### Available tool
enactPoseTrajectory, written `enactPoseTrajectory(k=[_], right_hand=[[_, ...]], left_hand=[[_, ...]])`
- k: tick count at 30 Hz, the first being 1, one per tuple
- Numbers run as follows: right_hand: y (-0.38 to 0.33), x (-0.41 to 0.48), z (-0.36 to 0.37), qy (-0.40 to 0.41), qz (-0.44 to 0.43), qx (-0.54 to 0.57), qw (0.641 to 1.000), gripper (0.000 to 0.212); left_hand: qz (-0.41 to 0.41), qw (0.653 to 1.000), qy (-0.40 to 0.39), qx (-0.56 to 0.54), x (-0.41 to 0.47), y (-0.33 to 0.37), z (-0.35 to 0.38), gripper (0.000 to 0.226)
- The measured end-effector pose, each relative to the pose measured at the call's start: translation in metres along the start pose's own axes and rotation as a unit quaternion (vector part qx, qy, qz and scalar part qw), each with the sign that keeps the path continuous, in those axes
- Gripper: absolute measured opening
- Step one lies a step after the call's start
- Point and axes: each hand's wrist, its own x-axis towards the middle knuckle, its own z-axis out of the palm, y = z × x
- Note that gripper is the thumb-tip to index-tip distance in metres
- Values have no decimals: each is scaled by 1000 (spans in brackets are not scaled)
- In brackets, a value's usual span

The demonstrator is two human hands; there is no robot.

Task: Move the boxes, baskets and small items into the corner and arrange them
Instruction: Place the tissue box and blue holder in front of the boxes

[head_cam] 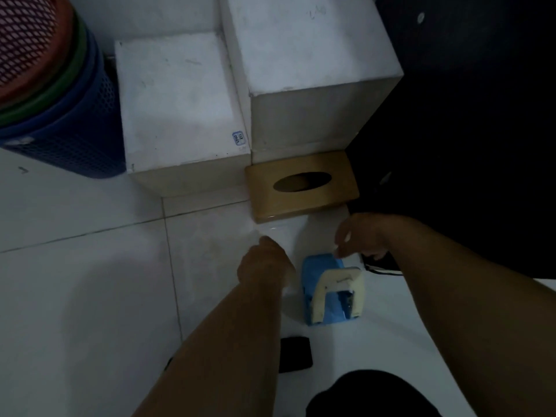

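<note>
Blue-and-cream hole punch on white tile, right hand above

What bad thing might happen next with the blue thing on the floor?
1. The right hand only touches the top edge of the blue and cream object, so it might tip or slip if lifted that way.
2. The small black item lies on the floor tiles beside the left forearm, so it might get knocked or stepped on.
</note>
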Motion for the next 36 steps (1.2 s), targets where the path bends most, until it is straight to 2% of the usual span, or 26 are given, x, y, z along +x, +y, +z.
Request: enactPoseTrajectory(k=[2, 4, 7, 10, 16, 20, 23, 29, 32, 36], right_hand=[[0, -2, 9, -81, 4, 3, 997, 55], [2, 0, 19, -98, -4, 9, 995, 56], [1, 3, 35, -76, -16, -53, 996, 51], [-7, -2, 37, -56, -36, -100, 993, 44], [-52, -3, 16, -51, -71, -88, 992, 39], [-106, 3, 2, -51, -120, -33, 991, 44], [-139, 9, -7, -19, -153, 39, 987, 37], [-172, 23, -43, 155, -225, -45, 961, 19], [-175, 29, -55, 203, -231, -47, 950, 27], [-173, 36, -57, 240, -247, -8, 939, 34]], left_hand=[[76, 990, -105, 52, -4, 4, 20, 59], [126, 978, -141, 87, -8, 11, 38, 56], [142, 980, -116, 82, -10, 13, 62, 47], [149, 985, -82, 29, -11, 4, 69, 37], [163, 980, -112, -31, -8, -37, 21, 25], [133, 983, -121, -31, -2, -82, -36, 30], [112, 990, -76, -39, 0, -110, -72, 29], [109, 982, 104, -117, 13, -121, -108, 21], [108, 972, 164, -130, 21, -115, -116, 20], [97, 965, 179, -163, 34, -113, -121, 17]])
